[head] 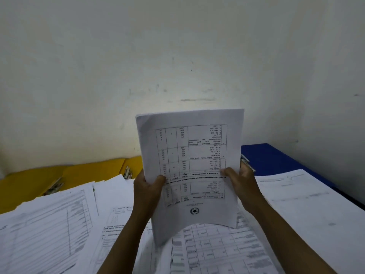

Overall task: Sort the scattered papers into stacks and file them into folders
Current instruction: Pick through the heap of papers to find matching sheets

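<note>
We note both the left hand (147,186) and right hand (240,179) pinching an upright stack of papers (190,155) above the littered desk, where, in our judgement, its bowed lower edge risks sheets slipping loose.

surface: pretty much buried, can't tell what it's made of under all the paper
loose papers (59,220): printed sheets with tables, overlapping every which way across the left and middle
right pile (308,196): paler sheets lying flatter, partly over the blue folder
yellow folders (39,180): back left against the wall, metal clips showing, papers spilling over their near edge
blue folder (276,157): back right corner, by the wall
</note>
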